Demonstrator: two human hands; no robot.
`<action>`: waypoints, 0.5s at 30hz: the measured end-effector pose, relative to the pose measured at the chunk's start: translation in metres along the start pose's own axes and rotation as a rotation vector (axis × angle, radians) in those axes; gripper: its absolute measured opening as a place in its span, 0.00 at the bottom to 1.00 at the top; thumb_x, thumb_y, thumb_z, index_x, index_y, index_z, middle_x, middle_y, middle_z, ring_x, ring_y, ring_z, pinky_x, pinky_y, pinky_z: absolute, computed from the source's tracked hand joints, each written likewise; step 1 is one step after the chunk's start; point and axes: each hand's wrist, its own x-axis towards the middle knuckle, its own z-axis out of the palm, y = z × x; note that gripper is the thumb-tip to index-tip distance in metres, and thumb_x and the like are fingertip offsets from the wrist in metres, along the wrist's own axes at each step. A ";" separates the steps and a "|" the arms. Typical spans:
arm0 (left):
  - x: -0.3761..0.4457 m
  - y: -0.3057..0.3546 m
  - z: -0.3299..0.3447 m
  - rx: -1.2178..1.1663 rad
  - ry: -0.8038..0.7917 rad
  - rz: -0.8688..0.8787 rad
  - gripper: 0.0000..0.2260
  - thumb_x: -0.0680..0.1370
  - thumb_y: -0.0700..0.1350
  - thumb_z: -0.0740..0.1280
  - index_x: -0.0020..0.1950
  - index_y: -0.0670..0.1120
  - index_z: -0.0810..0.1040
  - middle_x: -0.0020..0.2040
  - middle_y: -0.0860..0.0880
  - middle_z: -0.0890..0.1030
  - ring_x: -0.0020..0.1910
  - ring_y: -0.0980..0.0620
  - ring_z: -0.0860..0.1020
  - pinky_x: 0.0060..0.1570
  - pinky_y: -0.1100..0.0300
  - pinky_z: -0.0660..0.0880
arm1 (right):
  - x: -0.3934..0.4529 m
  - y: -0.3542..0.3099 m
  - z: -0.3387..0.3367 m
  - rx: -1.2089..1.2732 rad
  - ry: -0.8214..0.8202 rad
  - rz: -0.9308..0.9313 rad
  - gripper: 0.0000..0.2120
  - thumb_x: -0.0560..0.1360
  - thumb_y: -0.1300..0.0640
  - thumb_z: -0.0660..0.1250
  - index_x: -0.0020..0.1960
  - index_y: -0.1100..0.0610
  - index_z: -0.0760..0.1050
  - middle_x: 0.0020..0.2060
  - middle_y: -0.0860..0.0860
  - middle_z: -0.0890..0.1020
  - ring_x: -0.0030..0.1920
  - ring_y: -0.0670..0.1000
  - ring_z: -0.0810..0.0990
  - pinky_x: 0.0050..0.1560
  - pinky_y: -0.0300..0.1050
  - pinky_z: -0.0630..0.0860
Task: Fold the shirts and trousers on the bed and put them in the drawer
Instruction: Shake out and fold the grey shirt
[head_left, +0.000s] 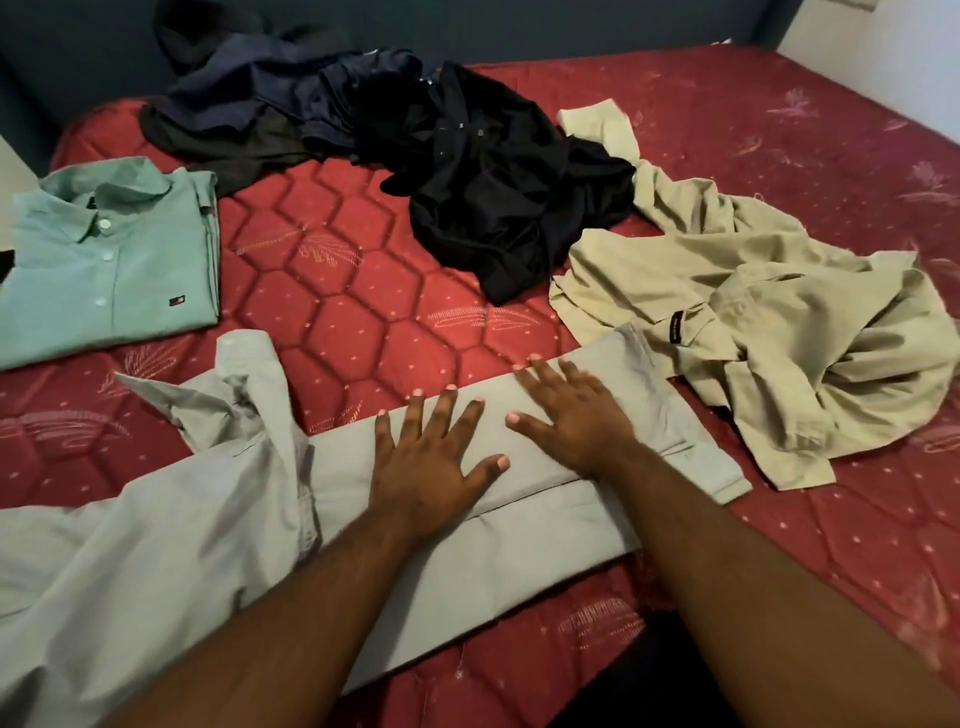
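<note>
A pale grey shirt (171, 525) lies spread across the near part of the red mattress (363, 291), its right side folded into a long flat band. My left hand (431, 457) presses flat on that band with straight, spread fingers. Just to the right, my right hand (571, 410) lies flat on the same fold, blurred. A folded green shirt (109, 260) sits at the left edge. A crumpled beige garment (769, 322) lies at the right, touching the grey shirt's end.
A heap of black clothes (498, 187) lies in the middle of the bed, with dark navy garments (270, 88) behind it near the dark wall. The mattress's near edge runs below my forearms. No drawer is in view.
</note>
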 end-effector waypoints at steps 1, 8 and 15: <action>0.001 -0.001 0.000 -0.004 -0.013 0.006 0.34 0.75 0.73 0.44 0.78 0.62 0.43 0.80 0.55 0.43 0.79 0.47 0.40 0.73 0.39 0.38 | 0.005 0.010 -0.001 -0.008 0.013 0.099 0.35 0.75 0.29 0.43 0.78 0.40 0.43 0.79 0.44 0.46 0.78 0.53 0.43 0.75 0.57 0.41; -0.013 -0.002 -0.032 -0.117 -0.113 0.029 0.31 0.78 0.64 0.56 0.78 0.54 0.56 0.80 0.48 0.53 0.79 0.46 0.49 0.74 0.41 0.42 | -0.013 -0.026 -0.002 -0.079 -0.030 -0.056 0.38 0.72 0.25 0.40 0.78 0.40 0.40 0.78 0.45 0.42 0.78 0.53 0.39 0.75 0.61 0.40; -0.158 -0.094 -0.080 -0.132 0.753 -0.022 0.14 0.75 0.50 0.64 0.56 0.46 0.83 0.58 0.45 0.82 0.55 0.44 0.79 0.55 0.50 0.74 | -0.033 -0.194 -0.013 0.524 0.153 -0.037 0.29 0.72 0.32 0.58 0.56 0.54 0.78 0.50 0.54 0.82 0.52 0.57 0.80 0.53 0.51 0.76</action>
